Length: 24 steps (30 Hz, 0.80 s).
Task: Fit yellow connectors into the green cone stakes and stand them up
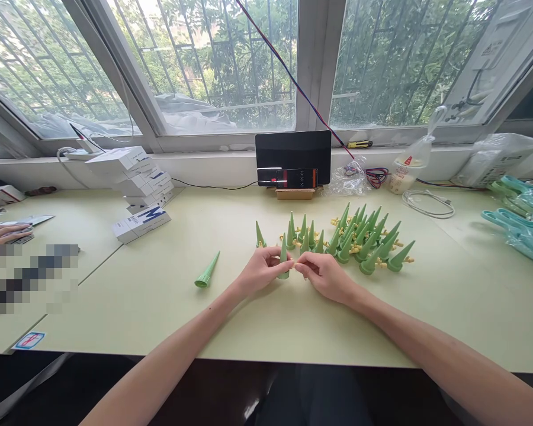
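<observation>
My left hand (263,269) is closed around a green plastic cone spike (283,251), which stands upright with its point up. Close by on the right, my right hand (326,275) pinches at the side of that spike, on a small yellow fitting mostly hidden by the fingertips. Another green spike (208,271) lies tilted on the table to the left, and no yellow part shows on it. Behind my hands stand several green spikes (369,263), many with yellow fittings at their bases. One more spike (260,234) stands just beyond my left hand.
White boxes (142,225) are stacked at the back left. A phone (299,178) leans against a black screen (293,151). A bagged cup (402,177), a coiled white cable (426,204) and teal plastic items (519,222) lie right. Another person's hand (4,234) is far left.
</observation>
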### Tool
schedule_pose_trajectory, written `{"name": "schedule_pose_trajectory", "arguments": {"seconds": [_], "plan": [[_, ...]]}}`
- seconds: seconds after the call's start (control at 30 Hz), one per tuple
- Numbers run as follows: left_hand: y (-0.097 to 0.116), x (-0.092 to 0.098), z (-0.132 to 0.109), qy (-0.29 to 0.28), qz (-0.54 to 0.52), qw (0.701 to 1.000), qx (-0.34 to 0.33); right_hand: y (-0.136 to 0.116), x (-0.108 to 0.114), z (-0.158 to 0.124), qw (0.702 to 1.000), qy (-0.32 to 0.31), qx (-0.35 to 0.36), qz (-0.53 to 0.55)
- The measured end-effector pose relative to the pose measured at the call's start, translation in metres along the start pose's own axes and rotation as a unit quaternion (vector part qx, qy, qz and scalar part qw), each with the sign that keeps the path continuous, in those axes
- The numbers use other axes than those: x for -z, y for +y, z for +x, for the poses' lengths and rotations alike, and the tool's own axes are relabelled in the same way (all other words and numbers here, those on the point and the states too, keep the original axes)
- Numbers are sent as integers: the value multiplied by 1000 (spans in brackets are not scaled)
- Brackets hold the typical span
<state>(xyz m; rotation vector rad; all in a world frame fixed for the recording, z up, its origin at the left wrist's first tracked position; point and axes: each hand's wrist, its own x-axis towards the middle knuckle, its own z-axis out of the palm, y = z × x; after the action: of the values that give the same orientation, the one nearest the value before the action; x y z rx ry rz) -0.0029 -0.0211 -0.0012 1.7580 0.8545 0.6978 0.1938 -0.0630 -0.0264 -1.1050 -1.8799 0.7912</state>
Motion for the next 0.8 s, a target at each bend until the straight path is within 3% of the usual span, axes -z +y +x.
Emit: {"name": "schedule_pose_trajectory", "arguments": {"seconds": [0.3,0.5,0.8], "plan": [[3,-1,0,-15,-8,1000,-2,-1,1,0,1000,-11,8,-26],[-1,1,1,14,-9,1000,8,-7,2,1,1000,8,2,12],[1,0,2,11,-11,1000,6,-4,1,1,1000,13,5,8]]}}
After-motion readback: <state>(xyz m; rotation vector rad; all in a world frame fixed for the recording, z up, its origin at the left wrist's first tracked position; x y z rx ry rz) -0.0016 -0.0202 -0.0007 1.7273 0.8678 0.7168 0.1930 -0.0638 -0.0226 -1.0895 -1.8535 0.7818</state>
